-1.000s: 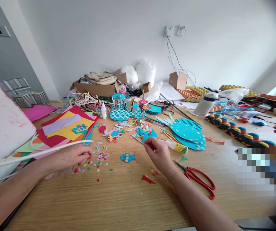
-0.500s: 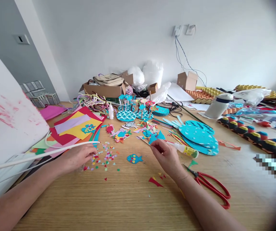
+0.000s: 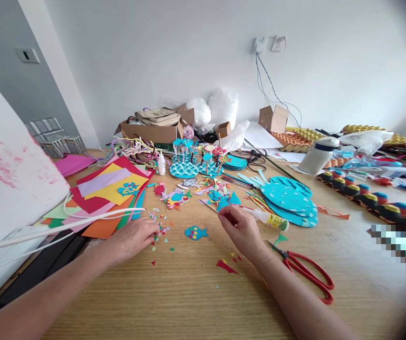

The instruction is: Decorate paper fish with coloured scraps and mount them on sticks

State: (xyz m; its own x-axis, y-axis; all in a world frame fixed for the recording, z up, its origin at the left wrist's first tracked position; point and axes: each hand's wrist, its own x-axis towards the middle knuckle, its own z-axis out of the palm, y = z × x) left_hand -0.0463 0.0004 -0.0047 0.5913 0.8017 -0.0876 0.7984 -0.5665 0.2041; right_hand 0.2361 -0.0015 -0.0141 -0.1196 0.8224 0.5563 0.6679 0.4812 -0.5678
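My left hand point(image 3: 137, 236) is low over the pile of small paper confetti point(image 3: 162, 227), fingers bent together; whatever they hold is too small to make out. My right hand point(image 3: 240, 230) pinches a thin stick point(image 3: 210, 206) that points up and left. Between the hands a blue paper fish point(image 3: 195, 232) with red and yellow dots lies flat on the wooden table point(image 3: 135, 302). Just beyond my right hand rests a glue bottle point(image 3: 273, 220) with a yellow label. Red scraps point(image 3: 227, 267) lie nearer to me.
Red-handled scissors point(image 3: 309, 274) lie at the right, beside blue paper shapes point(image 3: 288, 200). Coloured sheets point(image 3: 108, 182) are stacked at the left, crossed by a white cable point(image 3: 82, 220). Blue decorated models point(image 3: 184, 169) and a white bottle point(image 3: 161, 164) stand farther back.
My left hand has moved right, farther over the confetti. My right hand keeps its pinch on the stick, almost in the same place. The whole view has shifted slightly.
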